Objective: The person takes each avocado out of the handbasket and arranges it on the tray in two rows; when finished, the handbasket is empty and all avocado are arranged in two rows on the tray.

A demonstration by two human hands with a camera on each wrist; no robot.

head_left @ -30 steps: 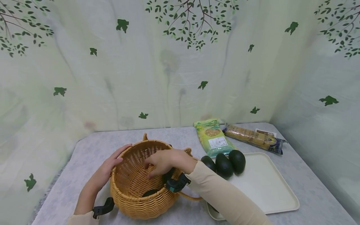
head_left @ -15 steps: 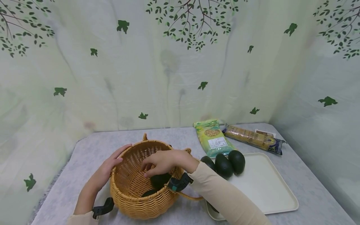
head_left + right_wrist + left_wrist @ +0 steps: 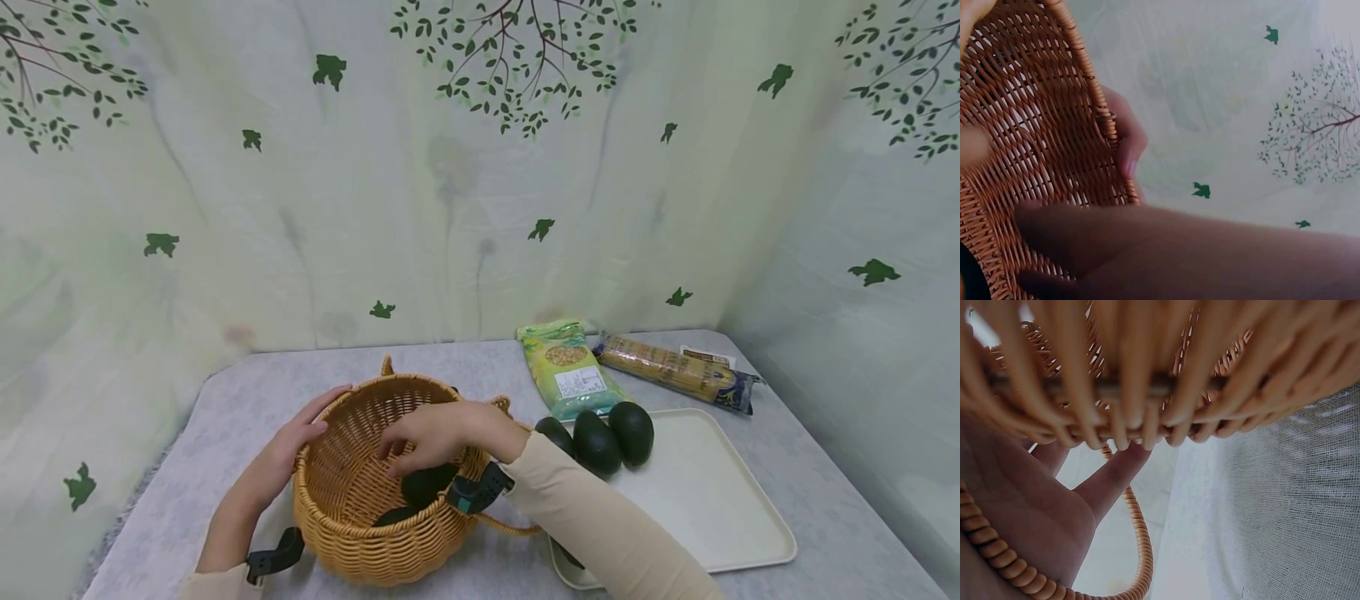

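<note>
My left hand (image 3: 288, 450) grips the left rim of a round wicker basket (image 3: 375, 550), thumb over the edge; in the left wrist view its fingers lie against the woven wall (image 3: 1147, 356). My right hand (image 3: 427, 433) reaches inside, fingers loosely bent, with nothing between them. Just below it a dark green avocado (image 3: 427, 485) lies in the basket, and a second avocado (image 3: 395, 516) shows beside it near the front wall. In the right wrist view, my blurred right hand (image 3: 1104, 244) crosses the basket's inside, while the left fingers curl over the rim.
Right of the basket, a cream tray (image 3: 712, 500) bears several avocados (image 3: 597, 442), partly covered by my right sleeve (image 3: 600, 517). Behind it lie a green-yellow packet (image 3: 573, 367) and a long pack of noodles (image 3: 675, 367). The basket's handle (image 3: 506, 527) hangs toward the tray.
My right hand has shifted slightly left, and the avocado under it now shows farther left, out of the fingers. The left hand and basket have stayed put.
</note>
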